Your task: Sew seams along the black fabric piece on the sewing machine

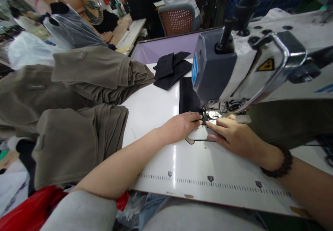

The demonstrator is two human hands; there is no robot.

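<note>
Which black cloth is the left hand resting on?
The flat cloth at the sewing machine, its near edge under the left hand; the other black pieces lie heaped beyond, touched by neither hand.

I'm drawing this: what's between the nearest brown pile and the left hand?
In the head view, white tabletop with one thin thread-like line separates the cloth pile from the left hand.

Lighting: diffuse, moderately bright; the white sewing tabletop (149,109) is showing a pale vertical glare streak, the chrome guard bar (285,53) is glinting, the black cloth (187,94) is losing detail. Definition: the centre is reading fairly sharp; the translucent plastic bag (74,28) is blurring; wide-angle edges are stretching.
</note>
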